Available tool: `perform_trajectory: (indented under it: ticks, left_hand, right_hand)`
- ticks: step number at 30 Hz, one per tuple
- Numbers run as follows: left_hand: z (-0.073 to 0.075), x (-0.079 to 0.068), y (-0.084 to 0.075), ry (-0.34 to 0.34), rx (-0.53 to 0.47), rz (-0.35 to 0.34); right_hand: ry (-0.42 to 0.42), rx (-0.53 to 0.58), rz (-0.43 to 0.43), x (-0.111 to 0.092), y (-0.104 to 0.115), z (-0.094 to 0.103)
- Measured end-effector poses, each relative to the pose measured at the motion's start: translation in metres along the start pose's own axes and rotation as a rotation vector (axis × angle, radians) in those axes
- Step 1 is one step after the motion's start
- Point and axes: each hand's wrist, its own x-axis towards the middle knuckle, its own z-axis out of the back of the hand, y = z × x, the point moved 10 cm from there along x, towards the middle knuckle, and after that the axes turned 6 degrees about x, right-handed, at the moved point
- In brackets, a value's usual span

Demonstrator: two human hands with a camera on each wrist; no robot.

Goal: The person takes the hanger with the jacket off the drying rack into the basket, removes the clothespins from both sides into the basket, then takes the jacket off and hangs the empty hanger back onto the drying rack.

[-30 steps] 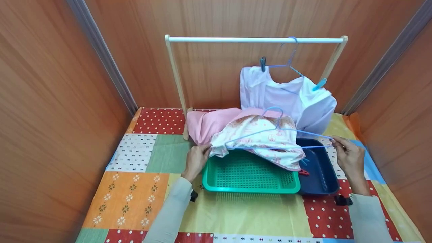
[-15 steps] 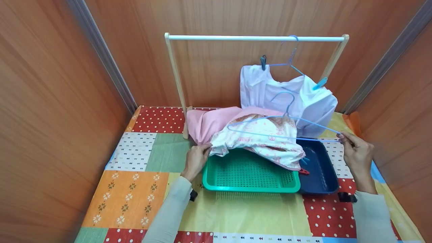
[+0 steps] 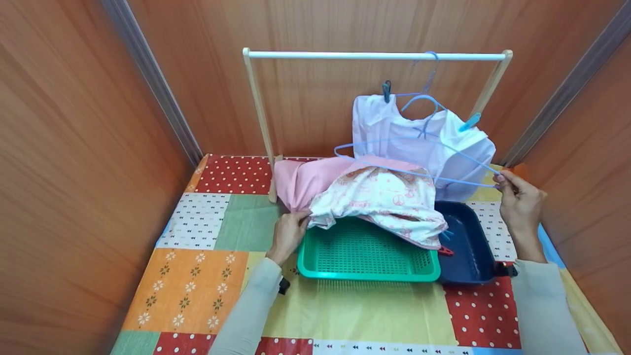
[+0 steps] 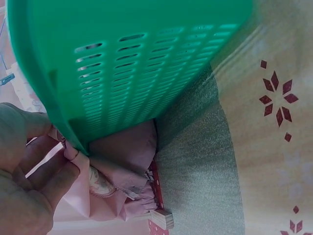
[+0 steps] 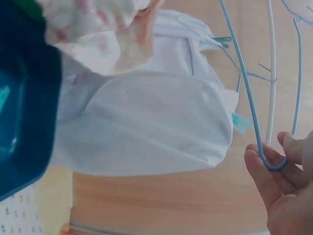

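My right hand [image 3: 523,207] pinches one end of a blue clothes hanger [image 3: 473,183], raised in front of a white shirt [image 3: 394,123]. In the right wrist view the hanger's bend [image 5: 274,167] lies between thumb and fingers. With its fingertips my left hand [image 3: 287,235] pinches the edge of a garment with a white printed side [image 3: 382,199] and a pink side [image 3: 315,180]. This garment lies over the back of a green basket [image 3: 367,277]. In the left wrist view the pinched pink cloth [image 4: 80,181] sits beside the basket wall.
Behind stands a clothes rack [image 3: 320,55]; the white shirt hangs from it on another hanger [image 3: 432,74] with a dark clothespin [image 3: 386,91] and a light-blue clothespin [image 3: 470,122]. A dark blue basin [image 3: 463,246] holding a red clothespin [image 3: 445,251] adjoins the basket.
My right hand has lifted the hanger up and away from the printed garment, toward the white shirt. The left hand keeps its pinch on the cloth at nearly the same spot.
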Motion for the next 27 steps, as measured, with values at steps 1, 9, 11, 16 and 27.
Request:
perform_trajectory:
  ticks: [1,9,11,16,27]
  left_hand:
    - [0.0,-0.001,0.0,0.001,0.0,0.0]
    - [0.001,-0.002,0.004,-0.002,0.02,0.018]
    - [0.002,-0.002,0.003,-0.01,0.036,0.008]
    - [0.001,-0.004,0.001,-0.014,0.051,-0.003]
    - [-0.002,0.001,0.0,0.007,0.024,0.023]
  right_hand:
    - [0.001,0.007,-0.011,0.002,0.0,-0.003]
    - [0.029,0.059,-0.054,0.017,0.011,-0.031]
    - [0.036,0.071,-0.048,0.023,0.016,-0.039]
    - [0.067,0.058,-0.065,0.033,0.028,-0.06]
    - [0.093,0.047,-0.09,0.055,0.061,-0.111]
